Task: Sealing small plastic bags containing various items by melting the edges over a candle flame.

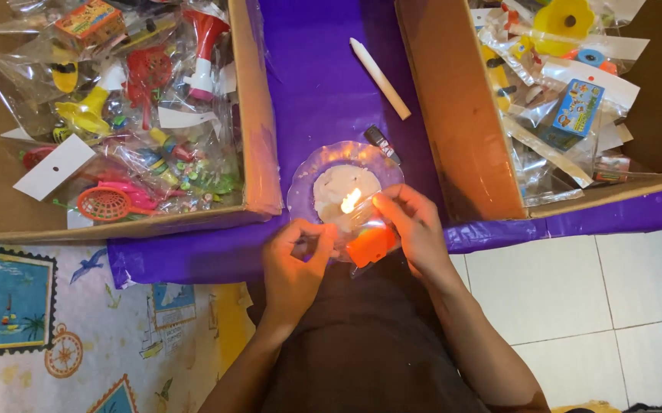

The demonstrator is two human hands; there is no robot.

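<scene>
Two hands in view, both mine, over a clear dish (pixel 308 172) on the purple sheet (pixel 316 76). Left hand (pixel 294 264) is pinched shut on the near-left edge of a clear bag (pixel 358 222). Right hand (pixel 415 229) is pinched shut on the bag's right edge, fingertips (pixel 383 203) close to the flame (pixel 350 200). Bag has an orange toy (pixel 371 243) inside, sitting at its near end, between my hands.

Flame comes off a low white candle (pixel 339 187) in the dish. Bag's open edge sits right at the flame, touching or just above; I cannot tell which.

Step, as I read it: heat-sealing the bag mouth on the candle. Next move would call for drawing the edge along the flame evenly, film taut, fingers kept off the heat. Risk: film burns through or fingertips get hot.

Around it: left box (pixel 258 115) full of bagged plastic toys, right box (pixel 453 115) with more of the same. White stick (pixel 381 78) lies on the sheet far of the dish, small dark lighter (pixel 382 144) at the dish's far-right rim. Patterned mat (pixel 78 336) near left, tiled floor (pixel 576 306) near right.
</scene>
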